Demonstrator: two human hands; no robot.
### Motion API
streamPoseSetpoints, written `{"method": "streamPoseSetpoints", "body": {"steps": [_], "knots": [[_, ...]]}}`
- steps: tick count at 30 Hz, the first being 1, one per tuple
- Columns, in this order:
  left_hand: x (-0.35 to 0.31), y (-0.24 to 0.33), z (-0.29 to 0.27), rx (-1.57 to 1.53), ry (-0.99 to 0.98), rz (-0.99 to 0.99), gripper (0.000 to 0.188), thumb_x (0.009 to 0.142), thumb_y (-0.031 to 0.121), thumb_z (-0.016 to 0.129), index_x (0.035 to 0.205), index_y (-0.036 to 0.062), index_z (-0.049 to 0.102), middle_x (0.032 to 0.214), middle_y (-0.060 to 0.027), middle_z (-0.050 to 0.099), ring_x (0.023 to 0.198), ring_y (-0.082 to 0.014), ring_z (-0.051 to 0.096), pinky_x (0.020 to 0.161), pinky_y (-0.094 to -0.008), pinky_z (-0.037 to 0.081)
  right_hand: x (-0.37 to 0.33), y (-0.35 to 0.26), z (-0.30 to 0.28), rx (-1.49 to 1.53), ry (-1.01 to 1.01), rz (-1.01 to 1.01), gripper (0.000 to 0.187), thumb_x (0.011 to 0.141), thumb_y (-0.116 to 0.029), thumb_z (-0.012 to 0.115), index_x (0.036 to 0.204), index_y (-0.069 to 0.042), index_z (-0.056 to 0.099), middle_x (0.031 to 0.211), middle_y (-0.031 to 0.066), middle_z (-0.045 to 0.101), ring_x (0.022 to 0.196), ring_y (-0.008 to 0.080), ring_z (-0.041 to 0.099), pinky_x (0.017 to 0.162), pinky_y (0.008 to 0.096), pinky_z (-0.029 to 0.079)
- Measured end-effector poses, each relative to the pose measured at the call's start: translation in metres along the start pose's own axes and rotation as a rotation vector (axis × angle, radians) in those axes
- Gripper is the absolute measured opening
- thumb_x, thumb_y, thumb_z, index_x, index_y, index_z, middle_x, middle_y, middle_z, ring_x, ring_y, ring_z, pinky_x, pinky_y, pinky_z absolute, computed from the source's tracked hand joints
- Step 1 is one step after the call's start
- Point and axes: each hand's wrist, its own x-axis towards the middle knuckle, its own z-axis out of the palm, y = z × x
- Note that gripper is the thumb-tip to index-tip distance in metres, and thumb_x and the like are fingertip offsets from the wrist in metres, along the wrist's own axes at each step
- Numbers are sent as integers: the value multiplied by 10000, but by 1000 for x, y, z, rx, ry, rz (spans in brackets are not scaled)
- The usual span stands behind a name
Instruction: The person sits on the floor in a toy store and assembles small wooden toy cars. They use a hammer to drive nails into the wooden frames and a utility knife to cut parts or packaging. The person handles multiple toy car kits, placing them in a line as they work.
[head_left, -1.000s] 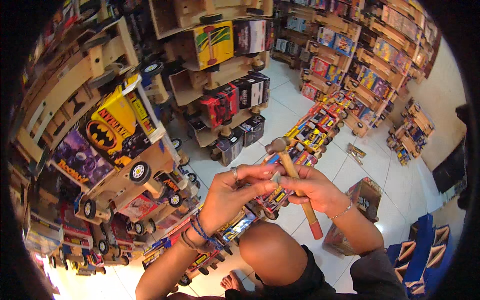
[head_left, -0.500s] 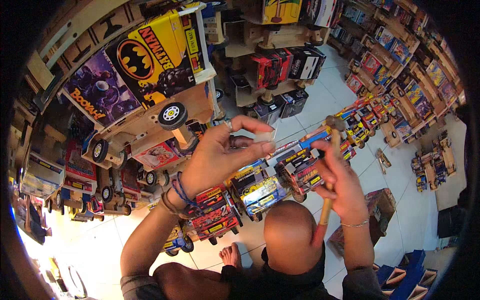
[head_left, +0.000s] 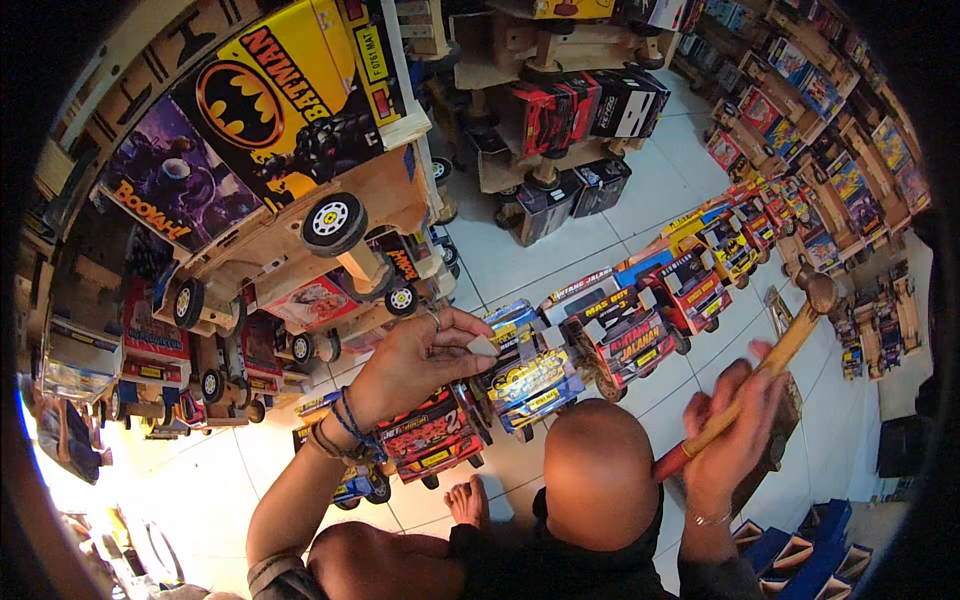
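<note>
Left hand (head_left: 405, 365): pinches small pale flat piece (head_left: 482, 346)
Right hand (head_left: 732, 430): grips wooden-handled hammer (head_left: 788, 346)
Toy trucks (head_left: 628, 338): boxy, lettered panels

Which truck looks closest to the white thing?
The blue-and-yellow truck, just right of the white piece in the left hand; its neighbours look red and black.

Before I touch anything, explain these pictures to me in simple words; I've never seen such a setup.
There is no machine here, just a person's two bare hands. Every picture comes from the left of two wide fisheye cameras on that person's head, looking down, so straight edges bend. The left hand pinches a small, flat, whitish piece; the right hand holds a metal-headed hammer with a wooden, red-ended handle. A row of colourful, boxy wheeled toy trucks crosses the white tiled floor.
</note>
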Motion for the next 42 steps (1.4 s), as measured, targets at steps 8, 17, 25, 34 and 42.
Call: {"method": "streamPoseSetpoints", "body": {"steps": [8,17,25,34,42], "knots": [[-2,-2,-4,-29,-104,-239,328,929,127,757,1217,-3,670,1038,-40,723,925,-68,673,825,-216,545,-4,20,-29,-195,-311,27,543,1101,-382,390,1525,-53,305,697,-19,403,544,43,351,431,204,330],[0,-1,-7,132,-120,-172,306,926,184,763,1142,-27,711,973,-75,753,865,-92,701,780,-233,560,4,33,-28,-305,-495,137,501,1109,-308,398,1538,-62,322,679,-29,435,531,31,374,434,188,313],[5,2,-12,45,-187,-199,273,918,225,778,1118,40,761,923,-44,770,839,-67,698,749,-227,541,3,40,-35,-398,-589,213,561,1091,-294,450,1554,-24,282,700,-18,498,549,27,402,452,190,311],[11,0,-20,216,-229,-164,290,918,245,772,1147,67,768,890,-47,773,802,-69,690,717,-232,529,7,38,-40,-559,-645,272,433,1058,-194,517,1432,-41,359,742,-17,519,580,39,434,513,216,360],[11,1,-24,149,-257,-184,268,914,215,770,1138,68,772,886,-52,773,799,-67,686,712,-231,527,8,29,-32,-606,-676,248,408,1058,-175,513,1422,-37,387,747,13,535,603,69,465,541,256,396]]}}
